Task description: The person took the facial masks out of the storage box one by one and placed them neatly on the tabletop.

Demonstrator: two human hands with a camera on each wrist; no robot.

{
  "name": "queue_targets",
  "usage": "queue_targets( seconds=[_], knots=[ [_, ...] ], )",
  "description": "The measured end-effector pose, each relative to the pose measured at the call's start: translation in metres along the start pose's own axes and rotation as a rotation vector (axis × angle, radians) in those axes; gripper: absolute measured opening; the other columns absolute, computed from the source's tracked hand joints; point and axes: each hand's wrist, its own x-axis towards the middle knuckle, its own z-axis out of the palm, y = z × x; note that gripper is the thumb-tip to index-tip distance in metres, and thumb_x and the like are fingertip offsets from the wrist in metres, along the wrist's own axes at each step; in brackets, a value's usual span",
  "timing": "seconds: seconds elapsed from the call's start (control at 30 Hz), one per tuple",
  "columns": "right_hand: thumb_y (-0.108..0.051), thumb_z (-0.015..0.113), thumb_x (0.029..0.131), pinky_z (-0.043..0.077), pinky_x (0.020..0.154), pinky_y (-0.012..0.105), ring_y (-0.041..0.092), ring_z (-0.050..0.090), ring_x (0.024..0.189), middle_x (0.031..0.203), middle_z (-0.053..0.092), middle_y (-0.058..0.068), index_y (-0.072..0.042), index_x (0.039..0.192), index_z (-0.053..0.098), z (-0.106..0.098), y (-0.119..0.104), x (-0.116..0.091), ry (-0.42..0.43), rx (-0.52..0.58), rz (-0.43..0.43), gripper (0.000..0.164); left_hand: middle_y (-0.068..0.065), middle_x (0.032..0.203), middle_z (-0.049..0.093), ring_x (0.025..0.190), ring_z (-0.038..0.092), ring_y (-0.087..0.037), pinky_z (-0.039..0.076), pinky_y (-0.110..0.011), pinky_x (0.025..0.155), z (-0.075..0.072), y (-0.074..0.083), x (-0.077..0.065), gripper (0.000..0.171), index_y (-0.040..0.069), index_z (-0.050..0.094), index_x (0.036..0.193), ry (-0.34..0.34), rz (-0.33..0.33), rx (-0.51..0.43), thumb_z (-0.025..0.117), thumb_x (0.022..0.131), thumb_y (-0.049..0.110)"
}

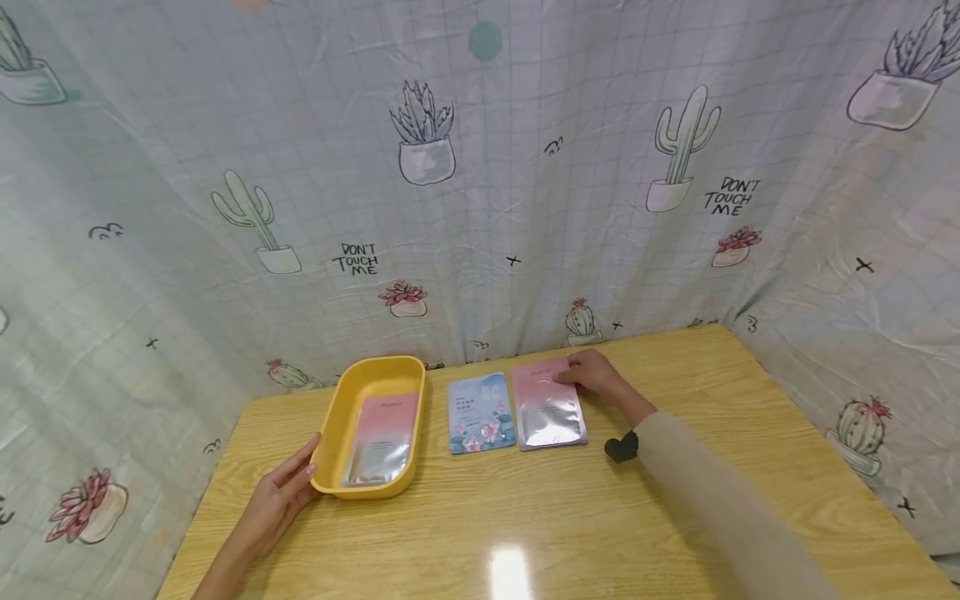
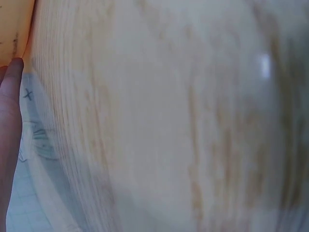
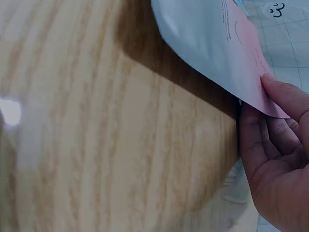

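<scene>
In the head view my right hand (image 1: 596, 373) pinches the upper right edge of a pink-and-silver sheet mask packet (image 1: 550, 408). From the right wrist view, the thumb lies over that packet (image 3: 217, 53) and the fingers are beneath it, its near edge raised off the table. A blue flowered sheet mask packet (image 1: 482, 412) lies just left of it. My left hand (image 1: 277, 500) touches the near left side of a yellow plastic basin (image 1: 416, 417) with extended fingers. Inside the basin is another pink-and-silver packet (image 1: 385, 429), with part of something gold at its lower end.
All of this is on a wood-grain table (image 1: 480, 517). A curtain (image 1: 510, 192) printed with cacti hangs behind the table and along both sides. A black heart-shaped piece (image 1: 621, 447) is beside the right sleeve's cuff.
</scene>
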Motion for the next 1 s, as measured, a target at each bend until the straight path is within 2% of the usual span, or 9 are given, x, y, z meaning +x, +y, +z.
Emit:
queue_targets(
  seconds=[0.13, 0.33, 0.43, 0.6, 0.77, 1.0],
  knots=[
    [-0.018, 0.073, 0.096, 0.037, 0.054, 0.024, 0.012, 0.043, 0.058, 0.062, 0.045, -0.002, -0.011, 0.066, 0.047, -0.001, 0.002, 0.006, 0.001, -0.078, -0.029, 0.04, 0.019, 0.159, 0.034, 0.136, 0.048, -0.005, 0.05, -0.031, 0.105, 0.0, -0.001, 0.0, 0.058, 0.0, 0.008, 0.161, -0.009, -0.003, -0.003, 0.037, 0.112, 0.004],
    [-0.014, 0.069, 0.097, 0.037, 0.055, 0.024, 0.013, 0.045, 0.062, 0.064, 0.05, -0.001, -0.008, 0.067, 0.056, -0.003, -0.003, 0.011, 0.039, -0.199, -0.117, 0.033, 0.018, 0.159, 0.033, 0.135, 0.049, -0.005, 0.051, -0.031, 0.104, -0.001, -0.002, 0.0, 0.057, -0.001, 0.009, 0.161, -0.005, 0.006, -0.002, 0.036, 0.111, 0.004],
    [-0.012, 0.07, 0.096, 0.04, 0.056, 0.023, 0.013, 0.048, 0.063, 0.067, 0.055, 0.001, -0.004, 0.072, 0.063, -0.002, -0.007, 0.011, 0.058, -0.214, -0.097, 0.026, 0.02, 0.157, 0.036, 0.135, 0.049, -0.005, 0.052, -0.031, 0.103, -0.001, -0.002, 0.0, 0.057, -0.001, 0.009, 0.161, -0.006, 0.01, -0.009, 0.036, 0.111, 0.003],
    [-0.009, 0.074, 0.093, 0.048, 0.056, 0.022, 0.013, 0.058, 0.066, 0.076, 0.067, 0.005, 0.001, 0.089, 0.076, 0.001, -0.009, 0.011, 0.103, -0.213, -0.035, 0.01, 0.021, 0.154, 0.039, 0.135, 0.05, -0.006, 0.052, -0.031, 0.103, 0.0, -0.002, 0.0, 0.058, 0.0, 0.007, 0.161, -0.024, 0.002, -0.023, 0.035, 0.112, 0.004],
    [-0.009, 0.077, 0.091, 0.045, 0.053, 0.021, 0.011, 0.056, 0.061, 0.072, 0.066, 0.003, 0.001, 0.087, 0.076, 0.001, -0.009, 0.013, 0.137, -0.244, -0.06, 0.01, 0.021, 0.154, 0.04, 0.135, 0.05, -0.006, 0.051, -0.031, 0.104, 0.0, -0.002, -0.001, 0.058, 0.0, 0.006, 0.162, -0.026, -0.003, -0.023, 0.036, 0.112, 0.004],
    [-0.009, 0.079, 0.089, 0.048, 0.053, 0.021, 0.011, 0.059, 0.062, 0.076, 0.07, 0.005, 0.001, 0.091, 0.077, 0.002, -0.008, 0.015, 0.149, -0.249, -0.072, 0.01, 0.02, 0.156, 0.037, 0.136, 0.049, -0.006, 0.05, -0.031, 0.105, 0.0, -0.002, -0.001, 0.058, 0.0, 0.006, 0.161, -0.022, 0.006, -0.022, 0.035, 0.112, 0.003]
  ],
)
